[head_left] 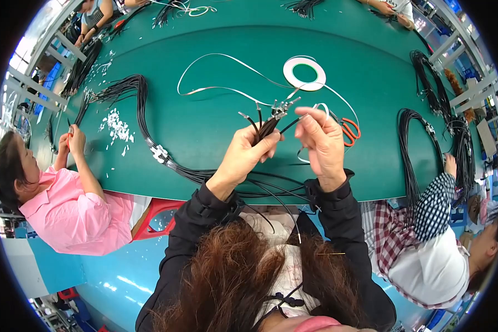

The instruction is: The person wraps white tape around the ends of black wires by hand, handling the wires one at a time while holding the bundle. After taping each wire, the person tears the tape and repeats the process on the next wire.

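My left hand (242,152) is closed around a bundle of black cables (268,128), whose bare, metallic ends fan out above the fingers. One cable slants away from the bundle to the fingertips of my right hand (322,141), which pinches its end. White tape (322,106) loops behind the right hand, and part of it shows below the fingers. Orange-handled scissors (351,133) lie just right of that hand, partly hidden by it. Beyond both hands rests a roll of white tape (289,71), its loose strip curling to the left.
A long black cable bundle (144,110) bends along the green table (221,39). White scraps (117,128) lie at left. More cable bundles (406,138) are at right. People sit close on both sides: a pink shirt (77,207) left, a checked sleeve (434,196) right.
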Action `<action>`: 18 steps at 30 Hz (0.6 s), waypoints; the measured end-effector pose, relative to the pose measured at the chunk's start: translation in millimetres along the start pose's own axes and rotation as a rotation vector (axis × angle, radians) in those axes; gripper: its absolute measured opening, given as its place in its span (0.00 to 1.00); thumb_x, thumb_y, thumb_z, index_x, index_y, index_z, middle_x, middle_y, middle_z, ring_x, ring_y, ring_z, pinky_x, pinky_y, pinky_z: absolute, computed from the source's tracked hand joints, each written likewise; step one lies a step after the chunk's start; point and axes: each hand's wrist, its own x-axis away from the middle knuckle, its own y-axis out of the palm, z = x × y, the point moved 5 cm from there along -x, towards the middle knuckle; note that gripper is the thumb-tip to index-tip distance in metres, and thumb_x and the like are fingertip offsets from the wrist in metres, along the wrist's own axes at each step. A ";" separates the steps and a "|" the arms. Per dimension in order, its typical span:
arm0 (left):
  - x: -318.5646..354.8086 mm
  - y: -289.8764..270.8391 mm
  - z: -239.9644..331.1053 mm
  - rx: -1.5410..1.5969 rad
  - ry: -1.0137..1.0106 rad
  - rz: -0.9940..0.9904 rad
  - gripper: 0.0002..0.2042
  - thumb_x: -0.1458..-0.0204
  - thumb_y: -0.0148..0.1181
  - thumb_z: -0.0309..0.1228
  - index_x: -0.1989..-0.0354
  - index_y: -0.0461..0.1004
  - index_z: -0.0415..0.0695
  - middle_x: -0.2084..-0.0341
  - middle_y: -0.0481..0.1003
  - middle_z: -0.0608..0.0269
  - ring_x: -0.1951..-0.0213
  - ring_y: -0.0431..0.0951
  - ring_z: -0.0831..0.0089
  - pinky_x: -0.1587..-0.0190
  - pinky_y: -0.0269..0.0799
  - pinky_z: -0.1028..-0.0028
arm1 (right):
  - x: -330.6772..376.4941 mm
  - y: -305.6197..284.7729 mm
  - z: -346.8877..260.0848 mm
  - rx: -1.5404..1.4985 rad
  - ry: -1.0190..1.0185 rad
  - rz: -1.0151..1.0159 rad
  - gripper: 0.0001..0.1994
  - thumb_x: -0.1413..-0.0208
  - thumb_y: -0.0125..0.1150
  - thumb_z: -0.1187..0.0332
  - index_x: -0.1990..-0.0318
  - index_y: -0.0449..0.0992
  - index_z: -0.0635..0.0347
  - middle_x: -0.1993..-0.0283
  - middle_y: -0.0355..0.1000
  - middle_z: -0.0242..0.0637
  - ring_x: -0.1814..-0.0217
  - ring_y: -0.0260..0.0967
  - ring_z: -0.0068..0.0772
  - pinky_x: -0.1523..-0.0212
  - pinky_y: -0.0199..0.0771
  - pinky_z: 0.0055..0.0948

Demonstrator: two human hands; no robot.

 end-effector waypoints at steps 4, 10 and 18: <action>7.6 2.0 -9.9 -0.010 -0.050 -0.057 0.09 0.45 0.53 0.34 0.69 0.71 0.41 0.83 0.66 0.72 0.82 0.62 0.86 0.80 0.54 0.84 | 9.0 10.0 15.5 0.087 -0.056 0.022 0.12 0.44 0.55 0.71 0.54 0.72 0.66 0.76 0.69 0.31 0.79 0.62 0.15 0.80 0.55 0.14; 1.3 -0.5 -16.7 0.146 -0.053 -0.082 0.10 0.44 0.52 0.35 0.70 0.71 0.40 0.84 0.65 0.73 0.83 0.61 0.86 0.81 0.52 0.84 | 8.6 7.8 19.7 0.128 0.043 0.000 0.11 0.44 0.54 0.71 0.55 0.72 0.67 0.76 0.68 0.30 0.80 0.60 0.15 0.80 0.55 0.14; 6.1 -0.5 -15.6 0.185 -0.104 -0.155 0.11 0.44 0.52 0.35 0.72 0.71 0.39 0.87 0.64 0.73 0.84 0.59 0.86 0.82 0.51 0.83 | 0.3 15.3 1.5 0.054 0.000 0.015 0.09 0.43 0.53 0.71 0.57 0.71 0.66 0.77 0.66 0.28 0.80 0.59 0.16 0.79 0.57 0.15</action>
